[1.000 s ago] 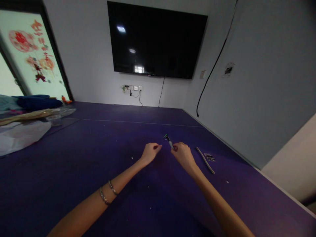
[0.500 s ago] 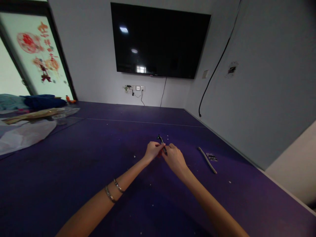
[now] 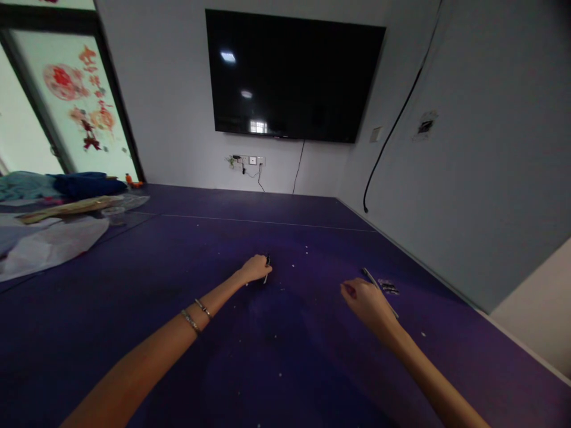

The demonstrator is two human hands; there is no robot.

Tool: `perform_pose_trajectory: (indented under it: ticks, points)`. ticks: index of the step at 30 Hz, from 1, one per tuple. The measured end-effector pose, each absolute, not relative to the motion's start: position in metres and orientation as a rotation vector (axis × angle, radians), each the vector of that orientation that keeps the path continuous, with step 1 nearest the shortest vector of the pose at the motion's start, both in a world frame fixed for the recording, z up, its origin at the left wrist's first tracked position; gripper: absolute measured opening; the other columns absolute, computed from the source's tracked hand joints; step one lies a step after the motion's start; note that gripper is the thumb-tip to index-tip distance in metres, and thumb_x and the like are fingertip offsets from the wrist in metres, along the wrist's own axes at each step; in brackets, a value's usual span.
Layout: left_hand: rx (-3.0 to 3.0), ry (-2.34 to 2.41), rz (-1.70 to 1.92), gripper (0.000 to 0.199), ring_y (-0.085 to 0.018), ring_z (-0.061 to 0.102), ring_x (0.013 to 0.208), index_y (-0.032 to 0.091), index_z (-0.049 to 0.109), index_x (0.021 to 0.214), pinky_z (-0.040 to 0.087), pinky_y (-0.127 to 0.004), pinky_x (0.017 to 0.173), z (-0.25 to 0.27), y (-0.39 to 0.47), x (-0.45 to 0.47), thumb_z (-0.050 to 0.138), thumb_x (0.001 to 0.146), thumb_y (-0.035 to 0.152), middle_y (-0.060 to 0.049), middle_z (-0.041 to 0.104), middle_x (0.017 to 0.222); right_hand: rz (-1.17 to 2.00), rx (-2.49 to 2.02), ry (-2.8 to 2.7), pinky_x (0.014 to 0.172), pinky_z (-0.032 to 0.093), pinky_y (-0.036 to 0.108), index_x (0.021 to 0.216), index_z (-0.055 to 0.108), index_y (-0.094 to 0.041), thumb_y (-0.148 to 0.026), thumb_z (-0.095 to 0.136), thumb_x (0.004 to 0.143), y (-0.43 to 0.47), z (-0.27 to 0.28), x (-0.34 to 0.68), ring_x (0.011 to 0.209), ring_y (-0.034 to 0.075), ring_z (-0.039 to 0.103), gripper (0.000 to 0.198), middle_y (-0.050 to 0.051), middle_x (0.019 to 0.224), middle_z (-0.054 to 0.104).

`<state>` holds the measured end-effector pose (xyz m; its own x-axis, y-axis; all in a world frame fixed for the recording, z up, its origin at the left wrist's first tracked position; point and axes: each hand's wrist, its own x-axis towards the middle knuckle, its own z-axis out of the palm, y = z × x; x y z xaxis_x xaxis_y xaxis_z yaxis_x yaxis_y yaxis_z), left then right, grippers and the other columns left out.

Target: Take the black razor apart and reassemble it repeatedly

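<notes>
My left hand [image 3: 256, 268] is closed around a slim dark tool [image 3: 267, 261], held low over the purple surface. Only its dark top and a thin pale lower end show past my fingers, so its exact kind is unclear. Well to the right, my right hand [image 3: 366, 300] has its fingers curled in; whether anything sits inside them is hidden. A thin grey strip [image 3: 367, 273] lies just behind my right hand, which covers its middle part. Beside the strip lies a small clear packet with dark pieces [image 3: 388, 286].
The purple surface [image 3: 200, 368] carries small white scraps. White plastic sheeting [image 3: 57, 244], a flat brown piece [image 3: 71, 209] and blue cloth [image 3: 91, 185] lie at the left. A black cable [image 3: 392, 125] hangs down the right wall. A television [image 3: 294, 77] hangs ahead.
Both hands were together on the dark tool. Now they are apart: my left hand has moved left with the tool, and my right hand has let go and moved right toward the strip.
</notes>
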<state>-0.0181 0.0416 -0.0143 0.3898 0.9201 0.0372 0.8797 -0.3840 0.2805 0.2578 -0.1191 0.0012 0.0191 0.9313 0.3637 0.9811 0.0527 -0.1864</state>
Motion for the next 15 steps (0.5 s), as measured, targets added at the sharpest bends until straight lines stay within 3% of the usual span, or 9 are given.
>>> perform_pose_trajectory:
  ticks: [7,15]
  points:
    - [2.486,1.669,0.186,0.027,-0.021,0.065,0.079,0.012,0.068,0.081,0.047,-0.027,0.070,-0.023,0.047,-0.016,0.047,0.078,0.028,-0.014,0.068,0.083,-0.142,-2.023,-1.883,0.060,0.039,0.026,0.076,0.068,-0.018,-0.030,0.039,0.081,-0.133,-0.020,0.301,0.068,0.020,0.063,0.032,0.008,0.074,0.069]
    - [2.491,1.691,0.150,0.034,-0.026,0.065,0.084,0.014,0.068,0.082,0.048,-0.032,0.073,-0.021,0.043,-0.017,0.044,0.081,0.038,-0.015,0.067,0.091,-0.093,-2.237,-1.758,0.060,0.039,0.025,0.082,0.068,-0.023,-0.032,0.043,0.080,-0.139,-0.022,0.332,0.071,0.021,0.065,0.027,0.007,0.082,0.070]
